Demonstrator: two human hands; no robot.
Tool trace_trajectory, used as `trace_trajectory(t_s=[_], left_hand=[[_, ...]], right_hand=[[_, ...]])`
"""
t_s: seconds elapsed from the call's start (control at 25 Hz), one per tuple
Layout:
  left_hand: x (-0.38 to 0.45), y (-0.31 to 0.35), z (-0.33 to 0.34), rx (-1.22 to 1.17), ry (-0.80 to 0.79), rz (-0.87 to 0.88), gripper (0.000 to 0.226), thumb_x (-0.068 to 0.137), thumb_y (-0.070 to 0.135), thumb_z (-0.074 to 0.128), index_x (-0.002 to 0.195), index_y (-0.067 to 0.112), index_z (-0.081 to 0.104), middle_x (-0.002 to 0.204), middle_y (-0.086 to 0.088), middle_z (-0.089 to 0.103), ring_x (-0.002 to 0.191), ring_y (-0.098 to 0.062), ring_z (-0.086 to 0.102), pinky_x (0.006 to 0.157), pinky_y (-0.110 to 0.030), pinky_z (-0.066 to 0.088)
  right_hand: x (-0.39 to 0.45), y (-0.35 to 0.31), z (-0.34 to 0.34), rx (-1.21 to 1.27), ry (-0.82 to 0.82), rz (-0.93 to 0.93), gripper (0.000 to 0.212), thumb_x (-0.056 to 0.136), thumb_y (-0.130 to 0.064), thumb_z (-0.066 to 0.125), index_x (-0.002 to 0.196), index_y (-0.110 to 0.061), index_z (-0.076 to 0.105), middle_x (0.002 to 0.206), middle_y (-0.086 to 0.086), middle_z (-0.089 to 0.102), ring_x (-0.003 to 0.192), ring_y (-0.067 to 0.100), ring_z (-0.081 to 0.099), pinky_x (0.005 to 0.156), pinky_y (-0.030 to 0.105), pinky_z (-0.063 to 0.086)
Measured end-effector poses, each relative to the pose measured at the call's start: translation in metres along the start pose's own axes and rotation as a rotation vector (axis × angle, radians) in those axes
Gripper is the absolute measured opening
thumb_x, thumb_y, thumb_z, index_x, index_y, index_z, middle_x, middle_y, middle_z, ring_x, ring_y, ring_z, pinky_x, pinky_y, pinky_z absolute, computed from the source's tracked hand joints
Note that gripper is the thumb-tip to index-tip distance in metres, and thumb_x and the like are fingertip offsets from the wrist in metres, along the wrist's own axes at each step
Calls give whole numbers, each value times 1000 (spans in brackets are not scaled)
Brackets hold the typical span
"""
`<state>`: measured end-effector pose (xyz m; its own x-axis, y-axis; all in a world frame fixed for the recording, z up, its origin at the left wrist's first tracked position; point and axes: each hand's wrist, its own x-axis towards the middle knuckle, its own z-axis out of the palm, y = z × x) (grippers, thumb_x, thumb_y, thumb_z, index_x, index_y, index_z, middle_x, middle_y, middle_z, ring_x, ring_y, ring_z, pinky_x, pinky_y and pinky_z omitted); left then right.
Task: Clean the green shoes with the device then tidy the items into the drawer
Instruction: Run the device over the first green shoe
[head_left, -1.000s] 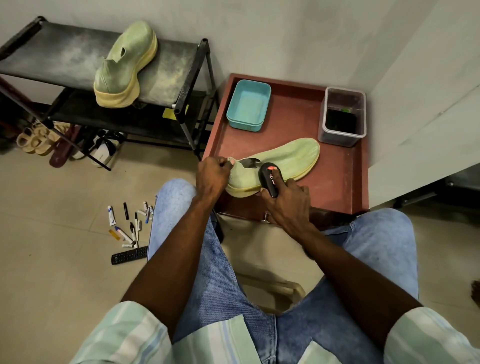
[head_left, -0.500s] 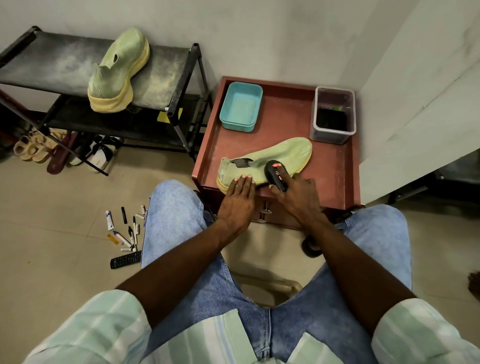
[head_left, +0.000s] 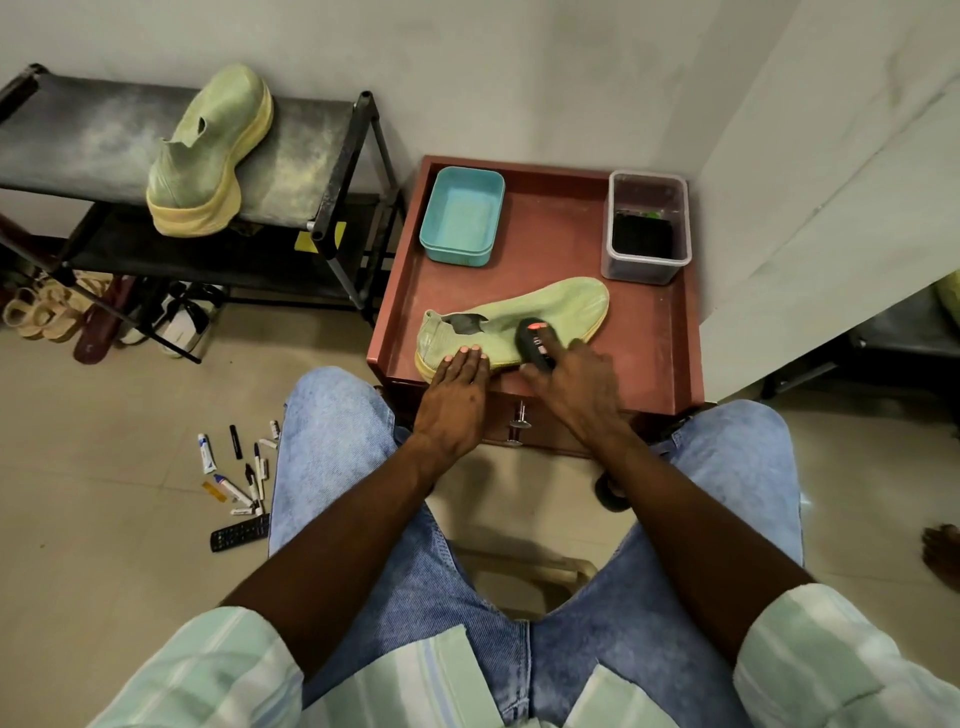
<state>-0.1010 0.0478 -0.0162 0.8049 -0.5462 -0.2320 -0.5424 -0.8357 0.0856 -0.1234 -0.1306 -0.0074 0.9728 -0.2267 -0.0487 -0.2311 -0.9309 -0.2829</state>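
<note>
cleaning is underway at frame centre: flat-fingered left hand (head_left: 457, 387) steadies the pale green knit shoe (head_left: 524, 325) on the reddish-brown desk (head_left: 644, 358), right hand (head_left: 576, 387) grips the black handheld device (head_left: 535, 340) against it. next likely calls for sweeping toward the toe.

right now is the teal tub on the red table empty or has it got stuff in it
Empty: the teal tub sits upright on the red table with its bare teal floor showing and nothing inside.
</note>
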Motion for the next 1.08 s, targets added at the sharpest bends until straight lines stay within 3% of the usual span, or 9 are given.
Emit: trace_trajectory(t_s=[0.08, 0.28, 0.44, 0.6, 0.76, 0.92, 1.08], left_hand=[[4, 0, -2, -42, 3, -22, 73, 88, 14, 47, 152, 6, 14, 160, -11, 13, 149, -23, 9, 121, -36, 7], [9, -1, -9, -61, 5, -30, 72, 85, 11, 52, 150, 7, 23, 159, -9, 20, 147, -22, 15, 121, -36, 12], [14, 1, -10, -112, 20, -43, 66, 85, 8, 50, 148, 7, 31, 157, -10, 27, 146, -23, 20, 120, -36, 14], [13, 1, -12, -110, 30, -46, 67, 83, 6, 52, 148, 7, 32, 156, -9, 28, 146, -22, 21, 120, -33, 12], [15, 3, -12, -133, 68, -64, 60, 87, 9, 49, 146, 8, 37, 154, -9, 32, 144, -21, 25, 119, -32, 15], [15, 3, -13, -138, 41, -58, 62, 86, 7, 50, 146, 7, 35, 156, -9, 30, 145, -21, 23, 120, -33, 12], [16, 5, -15, -122, 83, -55, 54, 87, 8, 49, 141, 10, 43, 151, -10, 39, 142, -23, 31, 118, -34, 21]], right_hand=[[-3, -16, 5, 79, -96, -83, 61, 88, -53, 54, 143, -30, 43, 101, 19, 62, 92, 38, 60, 81, 39, 44], [9, 15, -14, -57, 51, 174, 53, 87, -49, 51, 135, -25, 48, 106, 19, 63, 94, 35, 61, 85, 41, 41], [8, -13, -4, 138, -101, -10, 56, 86, -48, 57, 139, -31, 49, 102, 18, 63, 96, 38, 60, 84, 40, 43], [12, 14, -15, -55, 58, 158, 54, 88, -49, 52, 136, -25, 49, 105, 19, 63, 95, 35, 60, 86, 42, 39], [11, -4, -8, 177, -172, 6, 56, 87, -48, 58, 140, -31, 49, 106, 19, 63, 98, 37, 60, 86, 41, 44], [15, 28, -21, -49, 88, 217, 52, 86, -49, 52, 134, -28, 49, 105, 17, 62, 94, 35, 61, 86, 42, 41], [9, -9, -5, 65, -137, -34, 57, 88, -50, 54, 140, -29, 45, 103, 17, 61, 93, 36, 60, 84, 39, 44]])
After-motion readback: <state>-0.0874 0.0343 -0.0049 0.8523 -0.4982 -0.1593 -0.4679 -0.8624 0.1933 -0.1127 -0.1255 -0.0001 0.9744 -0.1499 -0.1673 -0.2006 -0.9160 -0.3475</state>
